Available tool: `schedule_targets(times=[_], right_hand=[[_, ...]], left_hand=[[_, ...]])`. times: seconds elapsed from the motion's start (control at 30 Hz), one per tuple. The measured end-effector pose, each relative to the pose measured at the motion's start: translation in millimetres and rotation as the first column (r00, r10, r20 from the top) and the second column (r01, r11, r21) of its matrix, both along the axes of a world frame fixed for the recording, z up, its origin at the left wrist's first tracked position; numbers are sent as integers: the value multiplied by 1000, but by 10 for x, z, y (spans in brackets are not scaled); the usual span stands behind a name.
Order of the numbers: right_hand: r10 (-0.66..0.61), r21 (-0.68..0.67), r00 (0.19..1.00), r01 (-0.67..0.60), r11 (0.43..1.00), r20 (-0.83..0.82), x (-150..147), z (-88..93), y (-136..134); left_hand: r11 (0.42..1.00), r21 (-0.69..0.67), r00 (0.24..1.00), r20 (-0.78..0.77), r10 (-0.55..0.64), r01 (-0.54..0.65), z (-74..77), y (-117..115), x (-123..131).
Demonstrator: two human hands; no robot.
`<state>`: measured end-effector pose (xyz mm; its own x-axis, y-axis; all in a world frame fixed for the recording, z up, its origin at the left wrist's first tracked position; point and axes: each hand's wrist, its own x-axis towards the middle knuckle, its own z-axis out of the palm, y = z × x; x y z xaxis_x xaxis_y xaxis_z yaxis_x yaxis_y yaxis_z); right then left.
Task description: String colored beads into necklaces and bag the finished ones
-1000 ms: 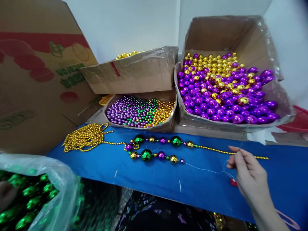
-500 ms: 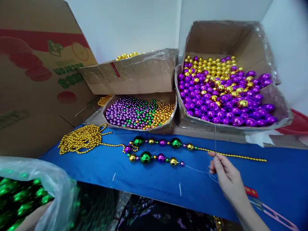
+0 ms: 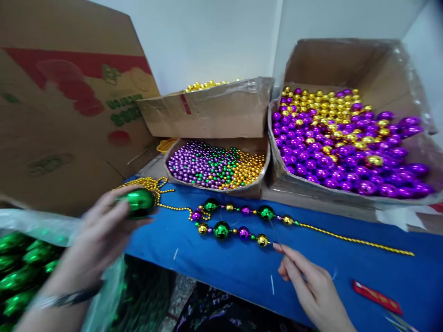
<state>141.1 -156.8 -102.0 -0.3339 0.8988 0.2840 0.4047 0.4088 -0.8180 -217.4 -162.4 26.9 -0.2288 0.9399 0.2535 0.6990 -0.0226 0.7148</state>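
Observation:
My left hand [image 3: 100,230] is closed round a large shiny green bead [image 3: 139,203], above the left side of the blue cloth and near the gold bead chain [image 3: 148,184]. My right hand [image 3: 308,281] pinches a thin needle [image 3: 277,233] that points up and away, just right of the strung beads. The bead strand [image 3: 243,233] lies in a bent loop of green, gold and purple beads. From its upper row a gold twisted length [image 3: 356,238] runs right across the cloth.
Behind stands a low box [image 3: 221,186] of small purple, green and gold beads. A larger carton [image 3: 346,196] at right holds purple and gold beads. A plastic bag [image 3: 110,286] of green beads sits at lower left. A red item [image 3: 377,297] lies at right.
My left hand has come out of the bag with a green bead and moved up over the cloth. My right hand has moved left, to the strand's end. The camera view has shifted.

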Motion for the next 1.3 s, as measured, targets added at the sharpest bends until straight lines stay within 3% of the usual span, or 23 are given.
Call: schedule_targets(times=[0.03, 0.07, 0.1, 0.13, 0.2, 0.3, 0.43, 0.63, 0.9, 1.13, 1.3], right_hand=[[26, 34, 999, -27, 999, 21, -56, 11, -34], [43, 66, 998, -46, 997, 42, -99, 26, -66], [50, 92, 997, -55, 994, 62, -127, 42, -96], [47, 113, 996, -56, 992, 82, -142, 57, -121], [17, 137, 993, -33, 990, 113, -145, 76, -156], [-27, 141, 990, 7, 990, 141, -120, 62, -175], [-49, 178, 984, 18, 984, 170, -101, 3, -176], [-84, 175, 979, 51, 983, 185, -99, -20, -205], [-150, 169, 969, 118, 979, 195, -67, -45, -303], [-193, 139, 960, 167, 976, 205, -32, -62, -369], [-213, 146, 952, 184, 972, 218, -45, -25, -375]], left_hand=[[999, 17, 924, 379, -50, 47, -94, 103, 116], [988, -9, 744, 659, -110, 154, -197, 205, 253], [971, -22, 550, 827, -115, 237, -300, 299, 404], [954, -30, 375, 923, -88, 298, -398, 377, 558], [931, -48, 133, 991, -1, 363, -563, 477, 835], [920, -100, -26, 993, 119, 380, -715, 529, 1079], [912, -138, -102, 976, 191, 386, -806, 563, 1141], [837, -103, -124, 972, 199, 537, -859, 615, 1146], [875, -130, -160, 960, 228, 465, -895, 692, 1275], [758, -105, -183, 940, 286, 644, -981, 748, 1334], [736, -113, -148, 948, 280, 668, -998, 763, 1396]])
